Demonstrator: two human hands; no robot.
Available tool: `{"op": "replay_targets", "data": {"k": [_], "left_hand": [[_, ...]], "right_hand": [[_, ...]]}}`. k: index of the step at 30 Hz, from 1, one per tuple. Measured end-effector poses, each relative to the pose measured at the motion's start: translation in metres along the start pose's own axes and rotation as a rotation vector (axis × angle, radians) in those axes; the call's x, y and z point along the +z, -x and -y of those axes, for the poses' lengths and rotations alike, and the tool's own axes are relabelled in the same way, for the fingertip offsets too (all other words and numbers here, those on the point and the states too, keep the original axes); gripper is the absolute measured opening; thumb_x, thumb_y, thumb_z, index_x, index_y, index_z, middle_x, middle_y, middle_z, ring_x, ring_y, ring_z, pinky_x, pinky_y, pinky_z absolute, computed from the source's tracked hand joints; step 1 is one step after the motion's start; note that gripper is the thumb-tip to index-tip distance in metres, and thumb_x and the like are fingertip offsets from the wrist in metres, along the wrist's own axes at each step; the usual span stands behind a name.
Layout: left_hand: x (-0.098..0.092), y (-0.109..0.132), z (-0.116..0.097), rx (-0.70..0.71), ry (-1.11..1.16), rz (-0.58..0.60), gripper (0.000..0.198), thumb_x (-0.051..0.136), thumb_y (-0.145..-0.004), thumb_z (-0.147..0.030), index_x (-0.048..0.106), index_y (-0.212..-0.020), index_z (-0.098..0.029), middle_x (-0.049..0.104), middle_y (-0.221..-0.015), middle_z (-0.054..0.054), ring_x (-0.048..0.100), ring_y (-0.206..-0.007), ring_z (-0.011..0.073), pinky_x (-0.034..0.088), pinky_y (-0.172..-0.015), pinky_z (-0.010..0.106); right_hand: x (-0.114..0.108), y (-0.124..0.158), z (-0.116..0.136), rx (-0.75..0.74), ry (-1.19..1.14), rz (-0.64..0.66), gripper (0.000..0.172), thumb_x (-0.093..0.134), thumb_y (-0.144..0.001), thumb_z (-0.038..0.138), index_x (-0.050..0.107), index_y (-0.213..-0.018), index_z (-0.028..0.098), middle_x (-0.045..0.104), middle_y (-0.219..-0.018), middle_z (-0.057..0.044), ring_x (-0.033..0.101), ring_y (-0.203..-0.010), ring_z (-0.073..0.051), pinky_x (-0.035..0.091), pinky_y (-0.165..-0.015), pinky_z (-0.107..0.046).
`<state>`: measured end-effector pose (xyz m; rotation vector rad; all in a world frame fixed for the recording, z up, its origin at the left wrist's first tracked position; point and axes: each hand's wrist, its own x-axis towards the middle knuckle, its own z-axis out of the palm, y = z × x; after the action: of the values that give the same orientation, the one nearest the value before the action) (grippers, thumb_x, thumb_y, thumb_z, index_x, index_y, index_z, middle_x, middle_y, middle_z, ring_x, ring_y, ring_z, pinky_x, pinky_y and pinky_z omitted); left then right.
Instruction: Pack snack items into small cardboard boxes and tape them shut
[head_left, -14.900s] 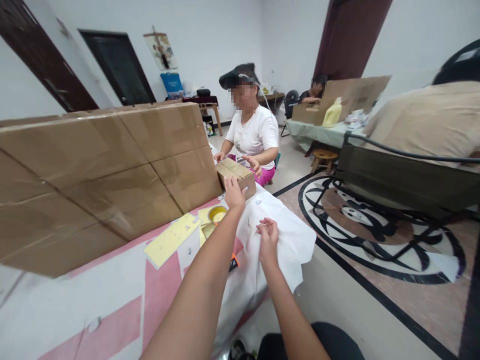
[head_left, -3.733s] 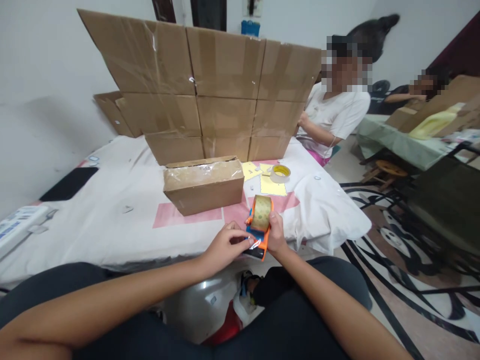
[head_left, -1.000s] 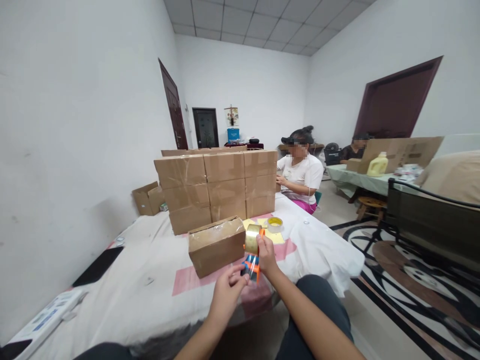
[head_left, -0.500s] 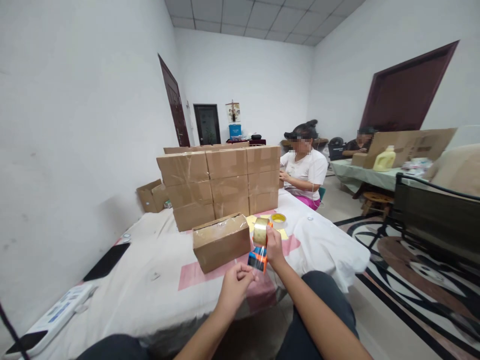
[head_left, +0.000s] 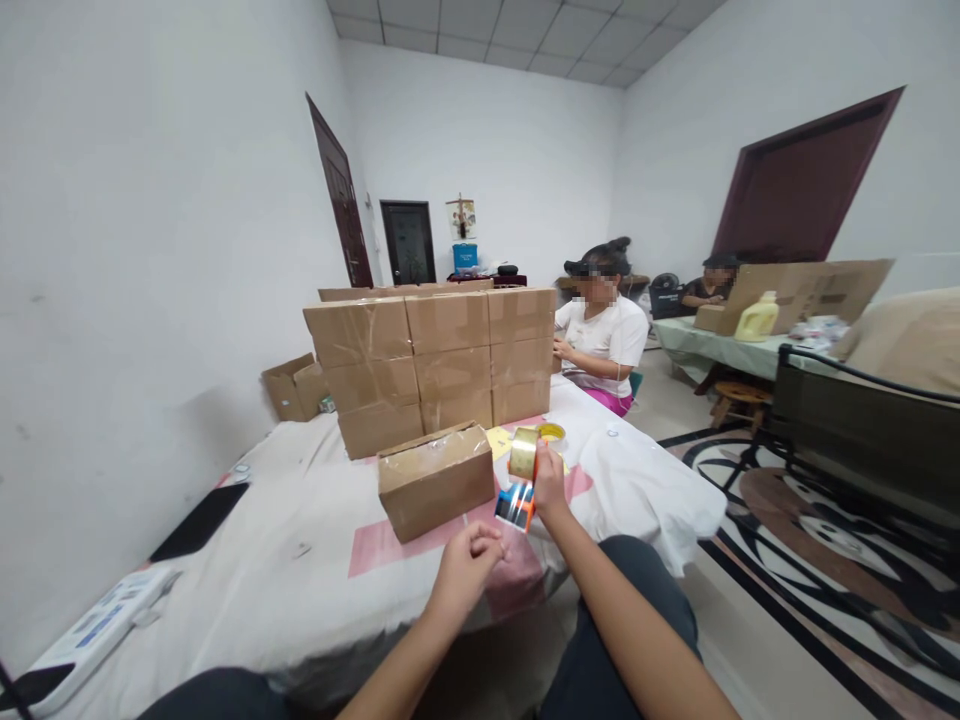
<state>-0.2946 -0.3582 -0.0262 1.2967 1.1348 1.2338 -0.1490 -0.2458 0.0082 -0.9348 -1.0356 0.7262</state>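
Now, right fingers (head_left: 546, 463) grip the tape dispenser (head_left: 515, 507) mid-frame!
Left fingers (head_left: 487, 541) curl below, hold unclear; taut tape (head_left: 523, 452) should work best.

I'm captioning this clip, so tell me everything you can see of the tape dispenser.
The tape dispenser is gripped on its right side by the right hand, roll end uppermost, right of the near cardboard box in the picture. A glossy yellowish roll sits in its orange frame; below are blue and black parts, all seemingly plastic, with a bright shine on the lower end. Whether any tape runs from it to the left hand is unclear.
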Motion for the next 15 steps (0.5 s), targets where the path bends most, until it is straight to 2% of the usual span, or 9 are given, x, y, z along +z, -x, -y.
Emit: {"op": "replay_targets", "data": {"k": [3, 5, 11, 15], "left_hand": [[-0.0022, 0.0030, 0.0001, 0.026, -0.029, 0.002, 0.034, 0.068, -0.074, -0.035, 0.058, -0.103, -0.019, 0.071, -0.066, 0.000, 0.068, -0.071, 0.0209, 0.045, -0.072, 0.030], [-0.0028, 0.0038, 0.0002, 0.047, -0.055, 0.008, 0.040, 0.066, -0.077, -0.035, 0.057, -0.111, -0.018, 0.070, -0.064, -0.001, 0.068, -0.071, 0.0210, 0.047, -0.075, 0.031], [-0.0011, 0.0047, -0.0020, 0.077, -0.118, -0.009, 0.052, 0.063, -0.080, -0.036, 0.059, -0.127, -0.013, 0.071, -0.069, 0.002, 0.070, -0.076, 0.0227, 0.049, -0.079, 0.033], [-0.0014, 0.0072, -0.0061, 0.081, -0.161, -0.001, 0.054, 0.061, -0.081, -0.040, 0.064, -0.127, -0.013, 0.073, -0.074, 0.004, 0.070, -0.078, 0.0233, 0.050, -0.076, 0.032]], "right_hand": [[0.0002, -0.0004, -0.0016, 0.011, -0.015, 0.018, 0.054, 0.046, -0.085, 0.071, 0.046, -0.062, 0.023, 0.047, -0.061, 0.001, 0.042, -0.059, -0.016, 0.037, -0.055, -0.029], [0.0004, -0.0003, -0.0012, 0.026, -0.026, 0.013, 0.053, 0.047, -0.085, 0.071, 0.045, -0.063, 0.023, 0.046, -0.061, 0.001, 0.042, -0.060, -0.016, 0.038, -0.055, -0.029], [0.0006, 0.0004, 0.0051, 0.027, -0.021, -0.029, 0.052, 0.048, -0.084, 0.070, 0.045, -0.062, 0.023, 0.046, -0.061, 0.002, 0.042, -0.060, -0.015, 0.040, -0.057, -0.029], [0.0006, 0.0006, 0.0074, 0.035, -0.015, -0.022, 0.054, 0.047, -0.082, 0.072, 0.044, -0.061, 0.023, 0.046, -0.060, 0.001, 0.041, -0.059, -0.015, 0.038, -0.054, -0.028]]}}
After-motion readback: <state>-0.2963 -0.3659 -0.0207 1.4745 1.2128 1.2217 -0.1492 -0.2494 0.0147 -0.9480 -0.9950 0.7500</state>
